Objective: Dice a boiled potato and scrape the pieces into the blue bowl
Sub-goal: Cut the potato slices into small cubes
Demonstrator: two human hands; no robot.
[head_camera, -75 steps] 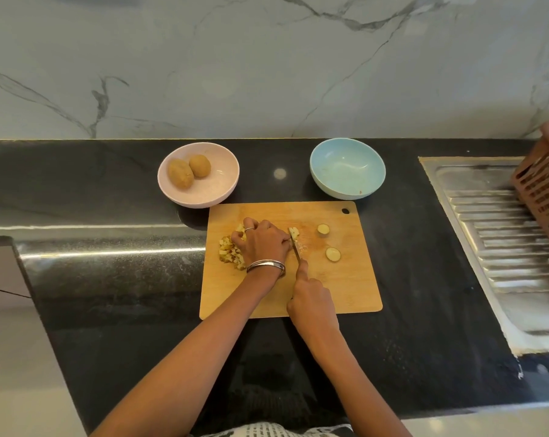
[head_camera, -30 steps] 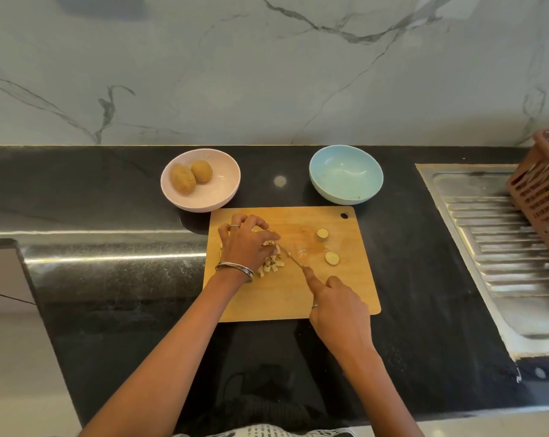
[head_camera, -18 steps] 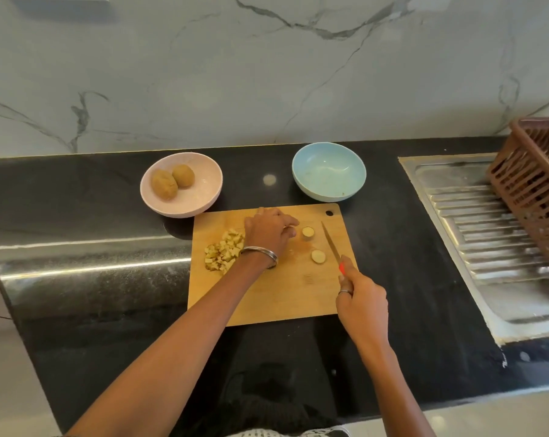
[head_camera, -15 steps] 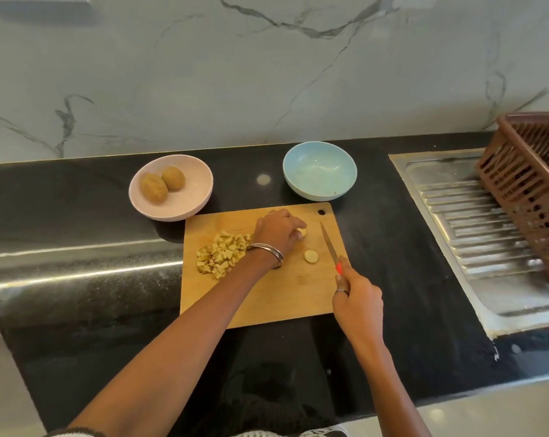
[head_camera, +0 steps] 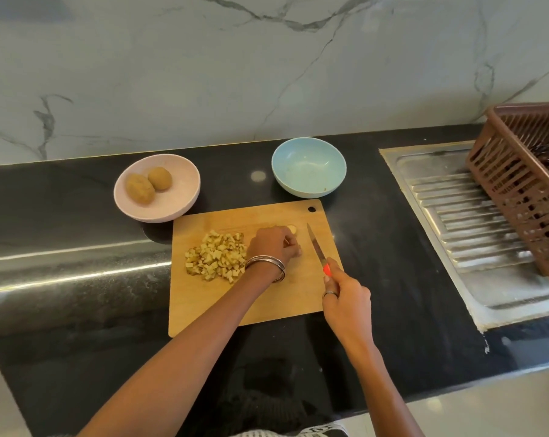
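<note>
On a wooden cutting board point(head_camera: 254, 307), the left hand point(head_camera: 271, 244) pinches a round potato slice point(head_camera: 292, 229); the right hand point(head_camera: 345, 299) grips a red-handled knife point(head_camera: 317, 249) beside rough diced potato point(head_camera: 218, 255).

Soft, even daylight fills the scene, and a bright streak of glare runs along the rounded edge of the black counter point(head_camera: 77, 275), well left of the fingers. Wide-angle distortion bows the counter line and tilts the brown basket point(head_camera: 519, 187) at the far right. Detail is slightly soft throughout, and shadows under the arms are faint.

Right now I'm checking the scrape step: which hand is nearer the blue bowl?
Left. The left hand sits mid-board just below the blue bowl; the right hand, gripping the knife, is by the board's near right corner.
</note>
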